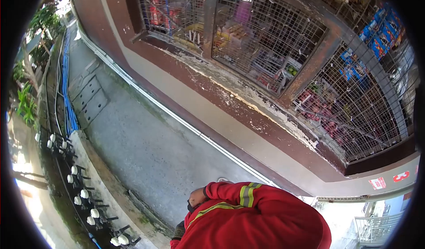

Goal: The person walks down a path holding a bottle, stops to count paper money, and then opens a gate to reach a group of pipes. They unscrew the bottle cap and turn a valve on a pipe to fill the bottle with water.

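My right hand (198, 197) is in front of my body, at the end of a red sleeve (248, 195) with a yellow and silver reflective band. Its back faces me and the fingers curl out of sight. A small dark object (190, 206) shows at its lower edge; I cannot make out what it is. Below, a dark cuff (179, 230) marks my left wrist, while the left hand itself is hidden by the red jacket (274, 227).
A narrow concrete path (141, 147) runs to the upper left. Along its left lie blue pipes (67, 89), a low kerb (106, 178) and several white-capped fittings (84, 193). On the right stands a brown wall with white pipes (177, 123) and a mesh-covered shop window (265, 41).
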`<state>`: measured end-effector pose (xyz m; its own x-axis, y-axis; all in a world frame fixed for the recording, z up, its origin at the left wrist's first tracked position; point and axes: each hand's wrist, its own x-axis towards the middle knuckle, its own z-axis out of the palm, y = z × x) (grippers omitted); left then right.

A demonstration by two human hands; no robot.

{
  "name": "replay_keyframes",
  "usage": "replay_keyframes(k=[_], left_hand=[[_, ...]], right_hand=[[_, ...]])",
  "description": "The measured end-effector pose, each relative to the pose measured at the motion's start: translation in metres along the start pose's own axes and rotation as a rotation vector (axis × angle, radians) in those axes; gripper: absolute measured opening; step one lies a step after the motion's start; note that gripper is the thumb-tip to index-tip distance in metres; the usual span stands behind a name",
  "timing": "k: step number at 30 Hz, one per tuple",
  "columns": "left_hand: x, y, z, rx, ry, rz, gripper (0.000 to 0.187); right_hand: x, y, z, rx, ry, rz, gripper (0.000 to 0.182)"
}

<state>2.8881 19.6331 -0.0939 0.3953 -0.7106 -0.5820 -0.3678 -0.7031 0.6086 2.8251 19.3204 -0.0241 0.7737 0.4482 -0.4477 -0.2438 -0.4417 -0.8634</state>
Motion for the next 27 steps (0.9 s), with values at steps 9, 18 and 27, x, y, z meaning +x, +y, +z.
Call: replay_keyframes(k=[9,18,27], left_hand=[[0.054,0.023,0.003,0.524,-0.099,0.014,0.042],[0.072,0.043,0.033,0.888,-0.148,0.042,0.043],[0.060,0.027,0.077,1.258,-0.036,0.234,0.049]], right_hand=[[-0.026,0.028,-0.009,0.115,0.078,0.048,0.026],[-0.029,0.078,0.008,0.268,0.129,0.065,0.027],[-0.030,0.096,0.025,-0.246,0.175,0.144,0.032]])
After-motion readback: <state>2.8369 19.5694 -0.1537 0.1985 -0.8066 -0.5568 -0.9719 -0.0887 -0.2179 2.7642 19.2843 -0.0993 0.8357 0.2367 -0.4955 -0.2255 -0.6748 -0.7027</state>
